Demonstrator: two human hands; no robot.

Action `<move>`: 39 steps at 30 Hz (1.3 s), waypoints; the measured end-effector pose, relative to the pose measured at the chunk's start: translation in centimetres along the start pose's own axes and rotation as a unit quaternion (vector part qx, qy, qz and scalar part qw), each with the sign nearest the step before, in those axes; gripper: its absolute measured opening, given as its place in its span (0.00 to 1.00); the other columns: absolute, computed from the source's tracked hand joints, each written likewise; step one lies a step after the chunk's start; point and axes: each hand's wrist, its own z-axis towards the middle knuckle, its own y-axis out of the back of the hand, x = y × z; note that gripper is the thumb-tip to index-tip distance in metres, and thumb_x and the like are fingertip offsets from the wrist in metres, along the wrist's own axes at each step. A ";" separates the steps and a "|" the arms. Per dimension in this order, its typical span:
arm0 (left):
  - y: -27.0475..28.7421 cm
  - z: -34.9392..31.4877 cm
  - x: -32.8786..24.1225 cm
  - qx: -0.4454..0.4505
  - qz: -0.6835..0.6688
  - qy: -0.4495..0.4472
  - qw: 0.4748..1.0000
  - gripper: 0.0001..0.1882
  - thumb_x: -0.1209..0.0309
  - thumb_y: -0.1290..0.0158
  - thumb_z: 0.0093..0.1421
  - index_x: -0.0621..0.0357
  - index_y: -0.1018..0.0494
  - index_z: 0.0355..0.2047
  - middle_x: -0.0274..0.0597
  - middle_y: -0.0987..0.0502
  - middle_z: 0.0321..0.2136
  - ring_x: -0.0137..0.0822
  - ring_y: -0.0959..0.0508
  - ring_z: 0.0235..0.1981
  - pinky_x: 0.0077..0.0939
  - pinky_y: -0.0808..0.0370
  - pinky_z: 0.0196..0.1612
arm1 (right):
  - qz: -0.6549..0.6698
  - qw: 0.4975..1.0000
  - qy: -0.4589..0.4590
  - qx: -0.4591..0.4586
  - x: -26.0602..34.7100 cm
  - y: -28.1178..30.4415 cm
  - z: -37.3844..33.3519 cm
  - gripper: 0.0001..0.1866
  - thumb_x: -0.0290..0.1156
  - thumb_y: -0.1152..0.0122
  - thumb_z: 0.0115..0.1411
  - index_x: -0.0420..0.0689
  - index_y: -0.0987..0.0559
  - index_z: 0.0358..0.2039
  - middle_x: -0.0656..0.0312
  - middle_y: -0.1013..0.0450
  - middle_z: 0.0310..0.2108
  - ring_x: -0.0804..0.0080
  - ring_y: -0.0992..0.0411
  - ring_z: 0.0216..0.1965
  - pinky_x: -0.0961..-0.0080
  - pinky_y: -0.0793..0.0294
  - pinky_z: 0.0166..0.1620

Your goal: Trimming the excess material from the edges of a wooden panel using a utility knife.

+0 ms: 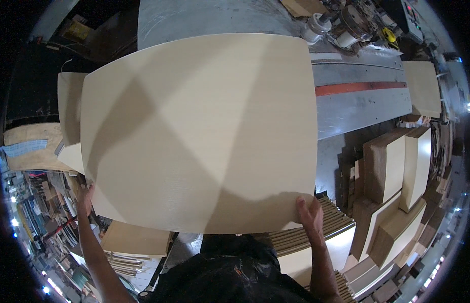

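Observation:
A large cream-coloured board (194, 131) spreads across the middle of the head view, its far part over a grey metal machine table (361, 108). My left hand (85, 201) grips the board at its near left corner, fingers partly hidden by the edge. At the near right corner my right hand (311, 214) holds it too, thumb on the top face and the other fingers out of sight below. Shadows cross the board's smooth face.
Stacked boards (389, 171) stand to the right, with a ridged pile (316, 227) close by my right forearm. A white container (316, 28) and a round motor-like part (352, 25) sit at the far right. Another board stack (136, 237) lies near left.

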 end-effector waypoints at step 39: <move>-19.9 -13.1 1.6 -0.043 -0.239 0.059 0.968 0.29 0.53 0.43 0.53 0.63 0.34 0.46 0.40 0.29 0.40 0.33 0.29 0.42 0.29 0.32 0.45 | -0.292 0.880 0.273 -0.257 6.6 -2.5 8.9 0.32 0.49 0.48 0.55 0.46 0.35 0.57 0.47 0.49 0.62 0.47 0.56 0.65 0.38 0.63 0.60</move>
